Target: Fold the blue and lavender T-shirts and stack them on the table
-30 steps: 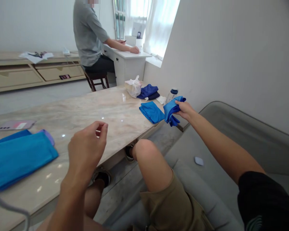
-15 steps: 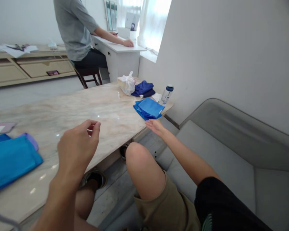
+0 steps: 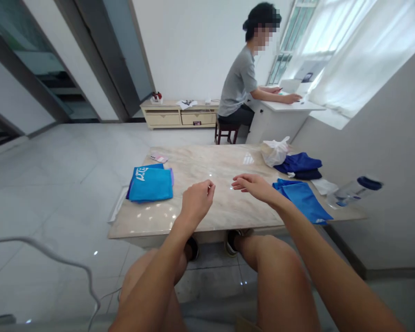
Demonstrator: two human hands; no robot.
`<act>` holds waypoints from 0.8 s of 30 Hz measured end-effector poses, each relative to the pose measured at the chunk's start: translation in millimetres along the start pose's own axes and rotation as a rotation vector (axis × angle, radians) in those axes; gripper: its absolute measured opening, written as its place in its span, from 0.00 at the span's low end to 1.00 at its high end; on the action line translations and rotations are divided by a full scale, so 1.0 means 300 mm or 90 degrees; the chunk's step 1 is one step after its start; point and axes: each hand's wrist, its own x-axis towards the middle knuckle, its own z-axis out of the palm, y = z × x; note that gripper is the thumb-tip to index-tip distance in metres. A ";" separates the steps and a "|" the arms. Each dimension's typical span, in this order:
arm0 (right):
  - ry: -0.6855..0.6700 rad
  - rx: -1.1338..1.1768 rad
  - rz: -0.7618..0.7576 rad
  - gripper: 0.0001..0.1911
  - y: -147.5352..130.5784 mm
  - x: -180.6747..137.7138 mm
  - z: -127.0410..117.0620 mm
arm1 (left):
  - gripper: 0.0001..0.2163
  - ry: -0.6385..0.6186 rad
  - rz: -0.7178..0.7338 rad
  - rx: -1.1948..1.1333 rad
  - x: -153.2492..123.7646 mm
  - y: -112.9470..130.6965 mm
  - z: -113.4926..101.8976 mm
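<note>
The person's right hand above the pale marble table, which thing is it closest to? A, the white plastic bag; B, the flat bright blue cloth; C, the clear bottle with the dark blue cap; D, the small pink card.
B. The empty right hand is over the pale marble table, with its wrist end right beside the flat bright blue cloth.

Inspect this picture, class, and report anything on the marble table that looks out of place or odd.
A clear plastic bottle with a dark blue cap appears to lie on its side, not upright, at the right end of the pale marble table, just past a folded blue cloth.
</note>
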 end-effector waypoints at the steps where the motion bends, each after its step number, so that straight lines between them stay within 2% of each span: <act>1: -0.008 -0.052 -0.032 0.14 -0.061 0.035 0.058 | 0.14 -0.003 -0.016 0.010 -0.006 -0.037 0.002; 4: -0.028 -0.251 -0.106 0.17 -0.153 0.084 0.239 | 0.15 -0.035 -0.067 0.045 -0.036 -0.162 0.015; 7: -0.091 -0.495 -0.090 0.18 -0.130 0.068 0.366 | 0.14 -0.081 -0.114 0.063 -0.064 -0.294 0.024; 9: -0.193 -0.599 -0.094 0.18 -0.098 0.049 0.399 | 0.13 -0.098 -0.136 0.039 -0.066 -0.375 0.027; 12: -0.318 -0.547 -0.172 0.21 -0.078 0.035 0.389 | 0.14 -0.114 -0.152 -0.063 -0.036 -0.473 0.030; 14: -0.300 -0.503 -0.193 0.24 -0.083 0.039 0.363 | 0.14 -0.106 -0.147 -0.110 -0.001 -0.522 0.038; 17: -0.262 -0.537 -0.157 0.23 -0.085 0.059 0.311 | 0.15 -0.093 -0.149 -0.089 0.046 -0.585 0.066; 20: -0.273 -0.505 -0.143 0.24 -0.066 0.080 0.248 | 0.21 -0.090 -0.190 -0.009 0.070 -0.657 0.110; 24: -0.229 -0.467 -0.162 0.26 -0.013 0.088 0.171 | 0.30 -0.068 -0.215 0.162 0.071 -0.762 0.178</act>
